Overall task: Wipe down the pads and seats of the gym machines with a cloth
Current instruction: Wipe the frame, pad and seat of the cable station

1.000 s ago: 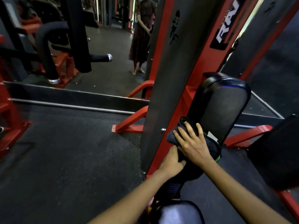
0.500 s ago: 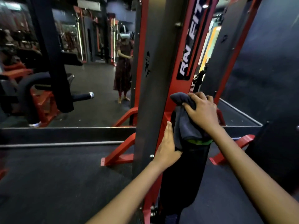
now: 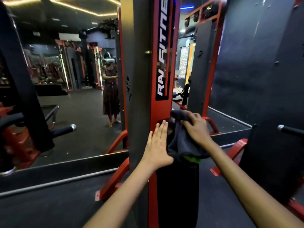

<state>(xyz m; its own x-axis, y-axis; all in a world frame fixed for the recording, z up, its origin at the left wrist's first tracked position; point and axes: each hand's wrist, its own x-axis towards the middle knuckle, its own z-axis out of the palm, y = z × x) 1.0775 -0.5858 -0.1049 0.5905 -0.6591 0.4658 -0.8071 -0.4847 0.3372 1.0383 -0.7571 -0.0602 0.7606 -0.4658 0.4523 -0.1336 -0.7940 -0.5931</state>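
Observation:
An upright black back pad (image 3: 178, 186) stands against the red and grey machine column (image 3: 148, 79) at the centre. A dark grey cloth (image 3: 181, 142) with a green edge drapes over the pad's top. My right hand (image 3: 196, 129) grips the cloth at the pad's top edge, fingers curled over it. With straight fingers, my left hand (image 3: 157, 143) lies flat against the pad's left side, beside the cloth.
A wall mirror behind the machine reflects a standing person (image 3: 111, 94) and other red gym equipment. A black padded part (image 3: 269, 162) with a handle bar (image 3: 291, 130) stands at the right. A black post (image 3: 24, 89) with a bar (image 3: 64, 130) stands at the left. Dark rubber floor lies below.
The view has risen from looking down at the pad's face to its top. My right hand carried the cloth up from the pad's lower part to its top edge; my left hand followed.

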